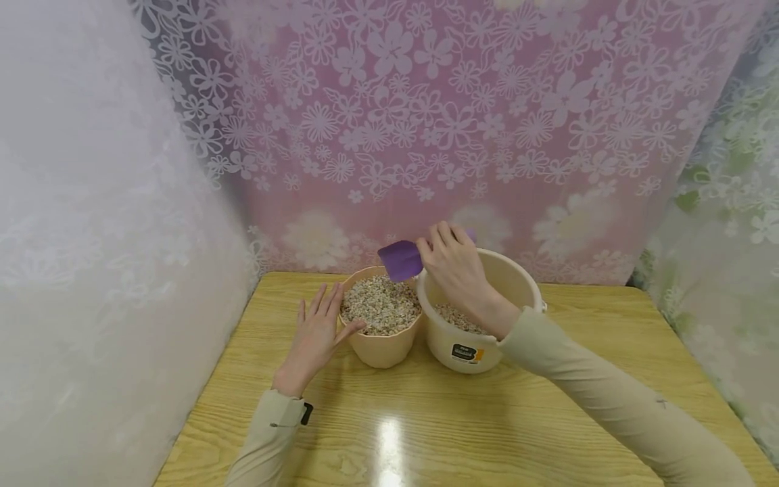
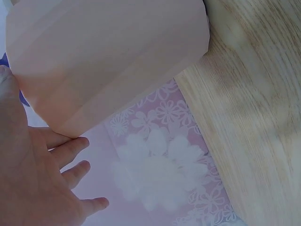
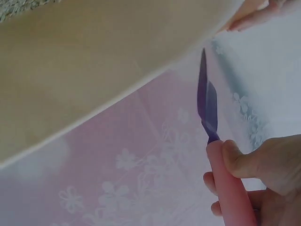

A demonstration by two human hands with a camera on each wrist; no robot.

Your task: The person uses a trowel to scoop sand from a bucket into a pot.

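Note:
My right hand (image 1: 456,267) grips the pink handle of a small trowel (image 3: 229,186). The purple blade (image 1: 402,261) is tilted over the back right rim of a peach flowerpot (image 1: 382,353). Pale, speckled grit (image 1: 380,304) fills that pot nearly to its rim. My left hand (image 1: 313,341) rests at the pot's left side with straight, spread fingers, its thumb over the rim. In the left wrist view, fingertips (image 2: 82,142) touch near the pot's edge. Under my right forearm stands a cream bucket (image 1: 441,341) with more grit (image 1: 455,318) low inside.
Both containers stand side by side near the back of a yellow wood-grain table (image 1: 341,433). Behind them hangs a pink floral curtain (image 1: 389,135), with pale sheeting (image 1: 122,237) on the left and a floral sheet (image 1: 724,270) on the right.

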